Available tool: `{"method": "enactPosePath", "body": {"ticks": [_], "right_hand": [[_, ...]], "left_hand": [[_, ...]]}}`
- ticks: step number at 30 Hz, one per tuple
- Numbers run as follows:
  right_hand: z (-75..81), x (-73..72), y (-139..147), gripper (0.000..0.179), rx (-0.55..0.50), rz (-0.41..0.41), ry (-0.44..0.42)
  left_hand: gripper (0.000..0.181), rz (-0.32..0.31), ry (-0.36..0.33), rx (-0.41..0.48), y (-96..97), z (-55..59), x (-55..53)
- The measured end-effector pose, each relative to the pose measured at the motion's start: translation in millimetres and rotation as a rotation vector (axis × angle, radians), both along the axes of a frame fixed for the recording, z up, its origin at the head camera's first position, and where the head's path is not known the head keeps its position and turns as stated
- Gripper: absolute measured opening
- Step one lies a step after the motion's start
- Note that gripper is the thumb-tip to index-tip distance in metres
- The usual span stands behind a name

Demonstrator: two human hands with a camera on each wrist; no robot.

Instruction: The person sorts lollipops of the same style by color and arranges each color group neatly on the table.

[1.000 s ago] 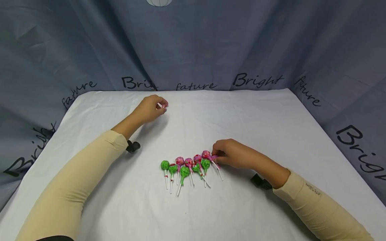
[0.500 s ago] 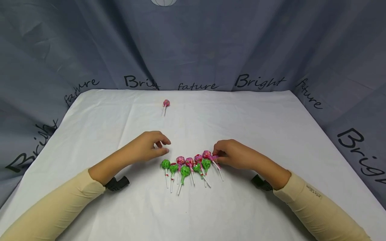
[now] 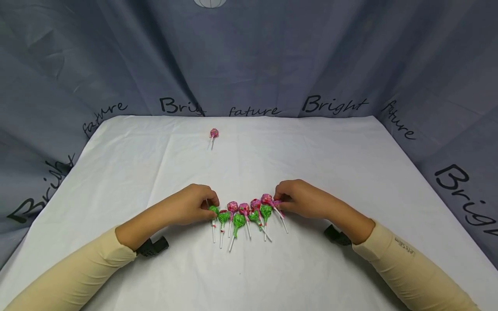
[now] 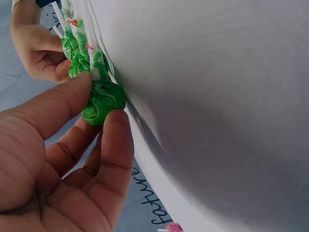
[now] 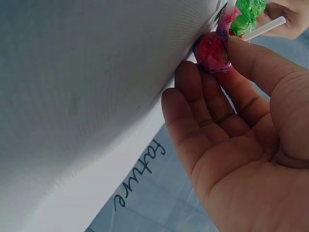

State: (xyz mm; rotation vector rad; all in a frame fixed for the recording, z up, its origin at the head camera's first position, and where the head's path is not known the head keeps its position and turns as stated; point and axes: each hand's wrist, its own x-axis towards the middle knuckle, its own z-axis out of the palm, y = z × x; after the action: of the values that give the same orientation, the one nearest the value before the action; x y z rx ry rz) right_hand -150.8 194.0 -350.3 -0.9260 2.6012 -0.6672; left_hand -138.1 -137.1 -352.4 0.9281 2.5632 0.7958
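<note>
A row of several green and pink wrapped lollipops (image 3: 243, 214) lies on the white table (image 3: 311, 155). My left hand (image 3: 202, 206) pinches the leftmost green lollipop (image 3: 212, 211) (image 4: 103, 100) between thumb and forefinger. At the row's right end my right hand (image 3: 289, 201) pinches a pink lollipop (image 3: 277, 203) (image 5: 212, 52) by its head. A single pink lollipop (image 3: 213, 134) lies apart, far back on the table.
Grey-blue cloth with black lettering (image 3: 334, 103) hangs around the table's back and sides. A small black wrist device (image 3: 153, 246) sits under my left forearm and another (image 3: 336, 235) under my right.
My left hand let go of the single pink lollipop at the back, drew back toward me and took hold of the leftmost green lollipop. My right hand stayed put.
</note>
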Motion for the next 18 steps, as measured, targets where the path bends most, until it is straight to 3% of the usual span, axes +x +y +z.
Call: {"method": "enactPosePath", "body": {"ticks": [9, 18], "right_hand": [[1.9, -2.8, -2.1, 0.010, 0.005, 0.032, 0.024], [8.5, -17.5, 4.6, 0.010, 0.064, -0.017, 0.006]], "left_hand": [[0.011, -0.060, 0.123, 0.011, 0.0, -3.6, 1.0], [0.010, -0.058, 0.098, 0.018, 0.4, -1.6, 2.8]]}}
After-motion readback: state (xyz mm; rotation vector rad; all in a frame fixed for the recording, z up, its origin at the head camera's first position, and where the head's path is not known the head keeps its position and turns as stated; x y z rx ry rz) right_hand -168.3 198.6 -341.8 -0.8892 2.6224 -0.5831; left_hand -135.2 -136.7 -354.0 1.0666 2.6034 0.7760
